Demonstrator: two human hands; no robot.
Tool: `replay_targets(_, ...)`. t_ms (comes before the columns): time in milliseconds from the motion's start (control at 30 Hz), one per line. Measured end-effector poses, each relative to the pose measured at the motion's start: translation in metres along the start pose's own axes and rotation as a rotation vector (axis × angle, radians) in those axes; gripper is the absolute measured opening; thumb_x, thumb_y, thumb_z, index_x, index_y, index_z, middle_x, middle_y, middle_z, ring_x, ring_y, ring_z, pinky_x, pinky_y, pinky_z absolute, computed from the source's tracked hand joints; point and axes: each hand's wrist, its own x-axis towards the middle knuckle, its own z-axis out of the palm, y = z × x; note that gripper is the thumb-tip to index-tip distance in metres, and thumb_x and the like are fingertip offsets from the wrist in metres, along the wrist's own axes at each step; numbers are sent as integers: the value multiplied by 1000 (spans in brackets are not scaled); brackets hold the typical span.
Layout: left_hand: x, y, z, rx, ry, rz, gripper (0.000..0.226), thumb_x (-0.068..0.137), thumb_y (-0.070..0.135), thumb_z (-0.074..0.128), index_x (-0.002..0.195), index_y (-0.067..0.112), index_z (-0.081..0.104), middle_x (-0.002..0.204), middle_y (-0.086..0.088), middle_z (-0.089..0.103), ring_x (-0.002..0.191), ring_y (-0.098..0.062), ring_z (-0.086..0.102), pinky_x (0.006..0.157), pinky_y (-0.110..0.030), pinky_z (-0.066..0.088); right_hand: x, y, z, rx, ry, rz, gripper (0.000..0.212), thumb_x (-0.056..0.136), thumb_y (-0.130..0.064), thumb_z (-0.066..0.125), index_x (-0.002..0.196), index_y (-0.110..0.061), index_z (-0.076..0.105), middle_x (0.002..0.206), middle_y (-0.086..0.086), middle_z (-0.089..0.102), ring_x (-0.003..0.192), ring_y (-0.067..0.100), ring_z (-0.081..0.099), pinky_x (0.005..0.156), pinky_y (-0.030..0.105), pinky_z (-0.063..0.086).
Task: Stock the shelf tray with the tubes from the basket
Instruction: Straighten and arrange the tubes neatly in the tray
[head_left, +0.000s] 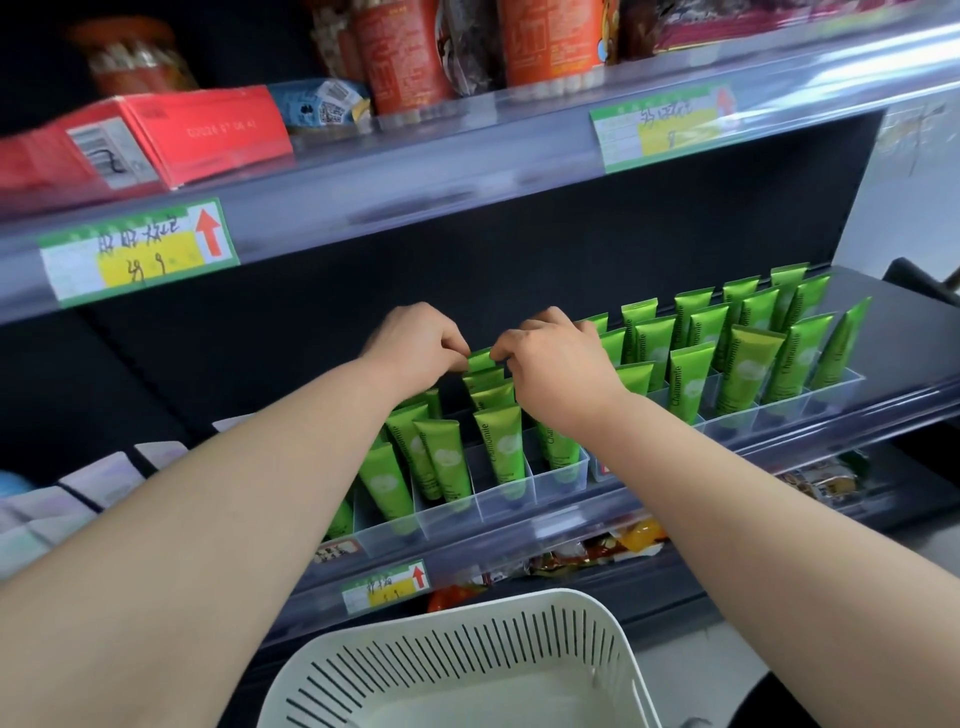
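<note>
Both grips are up at the centre of the frame, meeting over 1 green tube (480, 359). The left grip (415, 343) has thumb and fingers curled in, pinching the left corner of the flat crimped end. The right grip (556, 358) pinches the right corner the same way. So that is 2 pinches on 1 seam, probably to steer the tube straight down into a narrow slot without knocking its neighbours.

The tube is in a back row of the clear tray (457, 514) on the shelf (909, 332). Its lower part is hidden behind the tubes in front, so I can't tell if it is seated yet.

Its long axis runs close to vertical, crimp up. The cap end presumably points down into the compartment, as with the other tubes (691, 384) across the right of the frame. They stand crimp up and lean back a little, with the lettering running up their length. Standing them this way keeps the labels facing the shopper.

At the bottom of the frame is the white basket (447, 639). No tube shows in the part of its inside that is in view, so stocking looks near its end.
</note>
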Motion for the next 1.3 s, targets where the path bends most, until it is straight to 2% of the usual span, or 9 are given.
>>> replay_targets(167, -21, -10, -17, 0, 19, -10, 10, 79, 25, 78, 88, 28, 77, 85, 15, 67, 86, -7, 62, 82, -25, 49, -9, -19, -4, 37, 26, -80, 28, 94, -25, 51, 120, -28, 60, 115, -6, 61, 117, 20, 43, 82, 36, 34)
replay_targets(300, -38, -25, -26, 27, 0, -20, 8, 77, 24, 78, 83, 29, 76, 78, 18, 65, 84, -8, 64, 82, -29, 53, -18, -40, 1, 4, -14, -194, 27, 92, -37, 53, 116, -28, 63, 113, -8, 62, 119, 18, 40, 86, 37, 33)
replay_targets(433, -49, -37, -31, 54, -2, -43, 7, 77, 24, 77, 79, 30, 75, 75, 20, 62, 84, -9, 63, 82, -34, 55, -16, -58, 15, -92, -56, -210, 22, 93, -34, 52, 107, -25, 66, 107, -5, 64, 119, 19, 39, 88, 39, 29)
replay_targets(567, -54, -42, -32, 65, 3, -39, 6, 79, 24, 76, 81, 29, 75, 78, 18, 63, 87, -10, 64, 84, -35, 55, -13, -65, 23, -162, -116, -177, 16, 92, -22, 52, 100, -24, 66, 102, -3, 63, 116, 20, 39, 99, 44, 28)
replay_targets(733, -53, -47, -31, 69, 20, -42, 6, 82, 23, 74, 85, 28, 76, 80, 17, 61, 89, -12, 62, 83, -35, 54, -10, -66, 22, -158, -134, -182, 22, 89, -13, 53, 100, -27, 66, 101, -3, 63, 118, 19, 38, 107, 46, 22)
replay_targets(867, -52, -49, -25, 57, 3, -41, 3, 80, 26, 75, 80, 29, 75, 77, 19, 61, 87, -12, 63, 80, -34, 54, -9, -65, 21, -170, -175, -196, 26, 91, -12, 51, 107, -29, 63, 108, -3, 62, 122, 20, 36, 110, 49, 20)
replay_targets(1033, -50, -43, -22, 115, -75, -13, 5, 76, 27, 77, 80, 29, 75, 69, 22, 60, 81, -10, 62, 75, -30, 53, -10, -60, 13, -116, -201, -222, 23, 96, -32, 51, 117, -32, 60, 123, -3, 57, 130, 17, 30, 110, 48, 21)
replay_targets(1133, -48, -36, -20, 195, -116, -31, 8, 77, 27, 76, 84, 31, 75, 76, 16, 63, 84, -14, 62, 70, -26, 47, -12, -55, 5, -145, -175, -232, 32, 91, -41, 56, 122, -30, 57, 125, -5, 57, 132, 17, 29, 110, 46, 22)
replay_targets(1300, -47, -29, -12, 283, -86, -1, 9, 83, 23, 69, 87, 29, 75, 93, 6, 68, 90, -21, 63, 69, -27, 45, -16, -44, -2, -160, -153, -197, 39, 89, -39, 60, 127, -30, 53, 130, -5, 54, 134, 17, 27, 108, 45, 23)
